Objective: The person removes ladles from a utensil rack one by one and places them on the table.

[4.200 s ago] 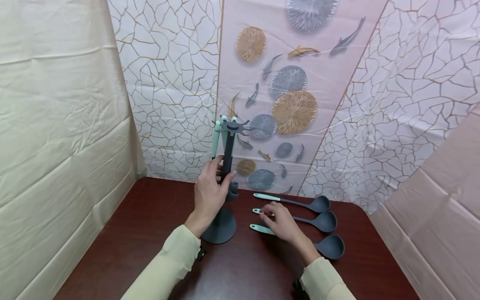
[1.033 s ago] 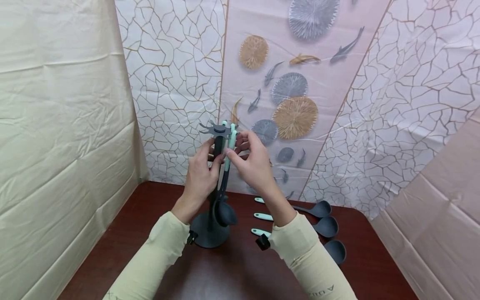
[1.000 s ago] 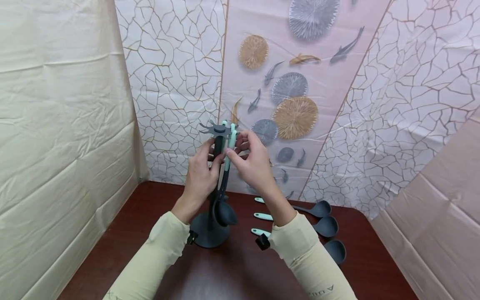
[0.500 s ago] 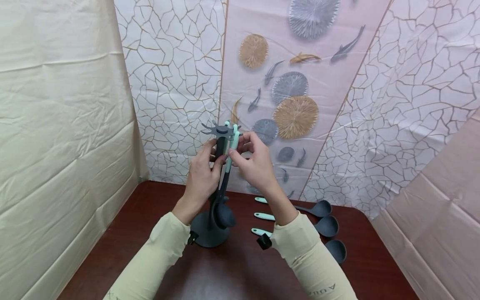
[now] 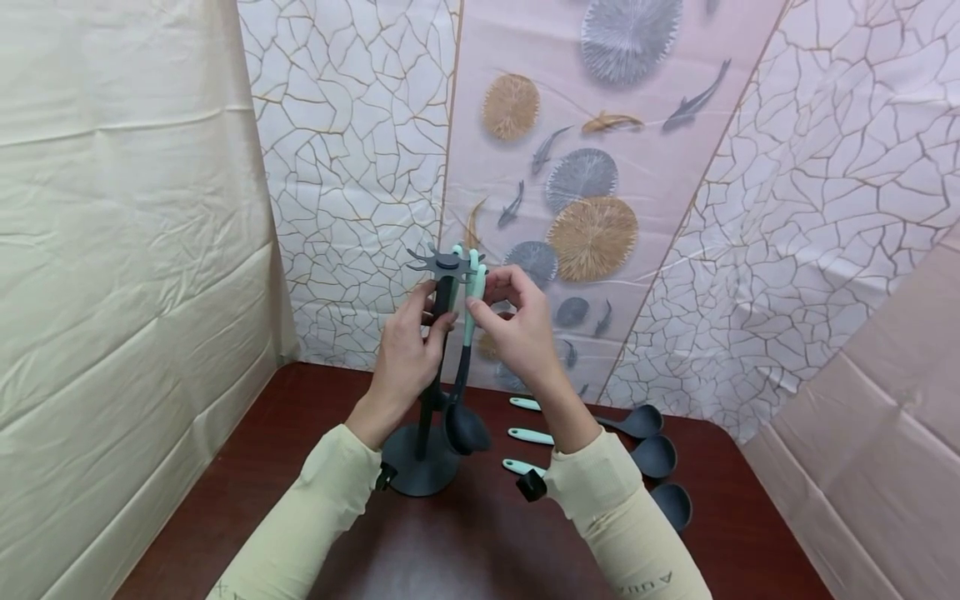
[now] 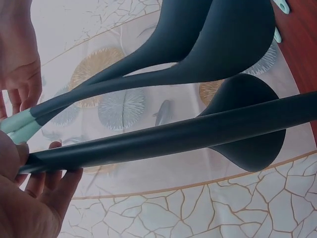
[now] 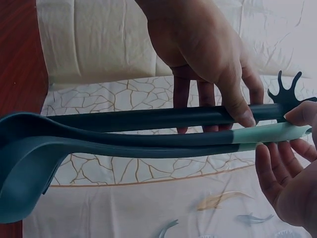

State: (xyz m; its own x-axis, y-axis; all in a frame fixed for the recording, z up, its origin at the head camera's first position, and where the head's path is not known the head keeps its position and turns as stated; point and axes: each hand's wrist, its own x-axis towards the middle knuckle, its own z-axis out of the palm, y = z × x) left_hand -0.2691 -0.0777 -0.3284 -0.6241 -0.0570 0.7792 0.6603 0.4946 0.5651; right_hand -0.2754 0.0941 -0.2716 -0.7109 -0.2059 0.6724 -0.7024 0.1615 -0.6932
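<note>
the pole [image 6: 163, 139] of a dark stand is gripped by the left hand [image 5: 408, 342], thumb on one side and fingers on the other, just below the pronged top [image 5: 447, 262]. the mint handle [image 5: 472, 317] of a dark-headed utensil is pinched between thumb and fingers of the right hand [image 5: 522, 325], just beside the pole and near the prongs; whether its end is hooked on a prong cannot be told. its rounded dark head [image 5: 468, 429] is hung below both hands. two more mint ends are seen at the prongs between the hands. under the left hand, the pole is met by the round base [image 5: 422, 475], which is rested on the red-brown table [image 5: 427, 554].

beyond the right wrist, three ladle-like utensils are laid in a row, handles toward the stand: the far ladle [image 5: 643, 421], the middle ladle [image 5: 655, 456] and the near ladle [image 5: 672, 506], each partly covered by the right arm. behind the hands, a printed cloth [image 5: 667, 200] is hung.
</note>
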